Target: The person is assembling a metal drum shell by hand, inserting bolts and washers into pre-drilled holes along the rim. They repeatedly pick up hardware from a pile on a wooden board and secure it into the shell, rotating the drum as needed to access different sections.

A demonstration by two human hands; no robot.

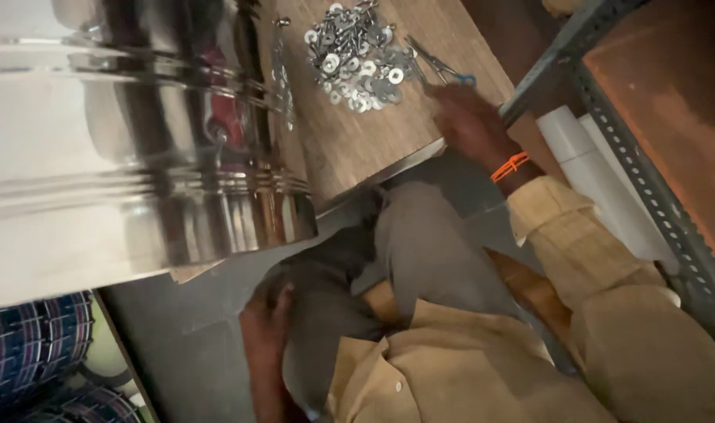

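Reaching right hand [471,117], pliers [439,66] pointing up-left

The room is dim and warm-toned, light from the upper left blowing out into white glare on the steel vessel [130,149], while the floor [185,329] below sinks into shadow and the whole view is soft, smeared with motion blur, and tilted at the edges.

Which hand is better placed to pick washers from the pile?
Right. The right hand is on the board beside the washers; the left hand is down by the knee.
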